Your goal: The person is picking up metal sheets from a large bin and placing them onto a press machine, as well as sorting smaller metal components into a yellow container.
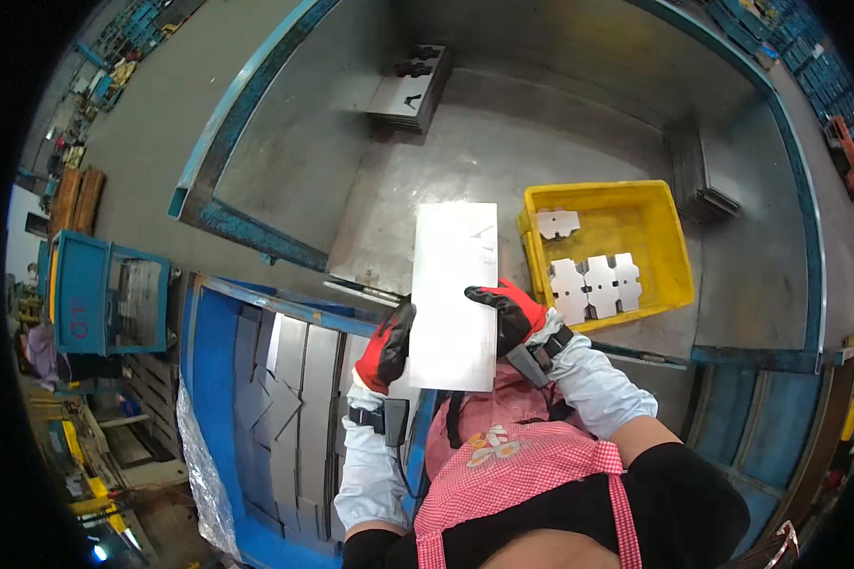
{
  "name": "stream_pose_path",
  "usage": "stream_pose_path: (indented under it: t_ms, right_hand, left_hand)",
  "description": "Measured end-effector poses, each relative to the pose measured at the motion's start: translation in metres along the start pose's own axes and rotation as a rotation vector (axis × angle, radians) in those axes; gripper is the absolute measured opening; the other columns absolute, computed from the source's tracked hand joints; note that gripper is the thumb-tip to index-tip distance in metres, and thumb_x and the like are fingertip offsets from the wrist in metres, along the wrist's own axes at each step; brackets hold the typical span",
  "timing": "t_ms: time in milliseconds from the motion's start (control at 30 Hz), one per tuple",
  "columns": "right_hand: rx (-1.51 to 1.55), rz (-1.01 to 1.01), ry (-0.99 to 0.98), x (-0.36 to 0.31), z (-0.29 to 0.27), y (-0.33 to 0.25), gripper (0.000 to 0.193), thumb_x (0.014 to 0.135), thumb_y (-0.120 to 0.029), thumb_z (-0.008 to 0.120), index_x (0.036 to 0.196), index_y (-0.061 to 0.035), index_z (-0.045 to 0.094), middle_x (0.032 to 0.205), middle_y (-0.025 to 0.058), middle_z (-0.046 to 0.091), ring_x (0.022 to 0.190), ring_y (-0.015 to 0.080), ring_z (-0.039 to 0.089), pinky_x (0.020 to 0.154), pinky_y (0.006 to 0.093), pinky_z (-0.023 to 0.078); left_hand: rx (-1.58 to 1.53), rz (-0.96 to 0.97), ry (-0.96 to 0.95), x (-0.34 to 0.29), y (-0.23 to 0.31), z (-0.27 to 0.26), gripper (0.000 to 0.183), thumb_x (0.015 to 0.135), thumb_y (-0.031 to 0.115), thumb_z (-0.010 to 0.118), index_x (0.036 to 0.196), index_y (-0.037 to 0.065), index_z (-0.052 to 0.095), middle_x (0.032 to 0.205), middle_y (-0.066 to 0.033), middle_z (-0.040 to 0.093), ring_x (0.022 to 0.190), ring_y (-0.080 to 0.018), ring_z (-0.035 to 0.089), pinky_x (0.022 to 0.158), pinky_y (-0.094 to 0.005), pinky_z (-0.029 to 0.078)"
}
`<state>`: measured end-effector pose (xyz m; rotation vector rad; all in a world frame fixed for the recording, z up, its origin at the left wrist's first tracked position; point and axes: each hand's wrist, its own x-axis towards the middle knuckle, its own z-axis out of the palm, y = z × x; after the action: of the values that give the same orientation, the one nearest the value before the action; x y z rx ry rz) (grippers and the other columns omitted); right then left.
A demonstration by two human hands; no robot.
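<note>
A flat, bright rectangular metal sheet point(454, 294) is held upright in front of my body, its surface glaring with light. My left hand point(386, 349), in a red and black glove, is closed on the sheet's left edge, its fingers partly hidden behind it. On the right edge my right hand point(510, 315), gloved the same way, grips with the thumb over the front face. Just right of that hand, a yellow plastic bin point(669, 242) stands on the metal worktop and holds several notched metal plates point(596, 286).
Grey walls with blue frame edges point(247, 223) enclose the worktop point(503, 119). A stack of cut metal plates point(408, 95) sits at its far left, more sheets point(700, 175) lean at the right. Left of me, a blue container point(209, 379) holds several grey metal sheets point(294, 408).
</note>
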<state>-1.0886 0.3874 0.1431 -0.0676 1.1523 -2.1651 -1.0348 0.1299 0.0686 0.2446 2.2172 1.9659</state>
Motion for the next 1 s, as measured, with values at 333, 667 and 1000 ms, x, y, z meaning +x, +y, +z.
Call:
stream_pose_path:
  t_ms: [333, 667, 1000]
  right_hand:
    - [-0.510, -0.101, 0.143, -0.060, -0.055, -0.043, 0.029, 0.084, -0.018, 0.055, 0.106, 0.0004, 0.055, 0.101, 0.0071, 0.057, 0.091, 0.0141, 0.054, 0.077, 0.0267, 0.043]
    - [0.006, -0.320, 0.290, -0.230, -0.095, -0.048, 0.062, 0.084, -0.024, 0.055, 0.136, -0.0100, 0.023, 0.117, 0.0087, 0.050, 0.102, 0.0167, 0.051, 0.082, 0.0328, 0.043]
    - [-0.035, -0.775, 0.795, -0.250, -0.190, -0.027, 0.040, 0.083, -0.018, 0.050, 0.118, 0.0005, 0.047, 0.117, 0.0129, 0.052, 0.105, 0.0231, 0.052, 0.091, 0.0362, 0.041]
  left_hand:
    - [0.298, 0.422, 0.008, 0.064, 0.085, 0.103, 0.030, 0.081, 0.004, 0.049, 0.111, -0.002, 0.052, 0.100, -0.0161, 0.059, 0.085, -0.0301, 0.058, 0.073, -0.0367, 0.047]
    - [-0.562, -0.296, -0.060, 0.126, 0.201, 0.234, 0.037, 0.090, 0.034, 0.044, 0.095, -0.001, 0.056, 0.085, -0.0070, 0.061, 0.070, -0.0165, 0.059, 0.062, -0.0296, 0.048]
    - [-0.150, -0.088, -0.378, 0.182, 0.219, 0.365, 0.043, 0.082, 0.030, 0.059, 0.111, -0.001, 0.053, 0.101, -0.0075, 0.059, 0.089, -0.0129, 0.054, 0.079, -0.0252, 0.042]
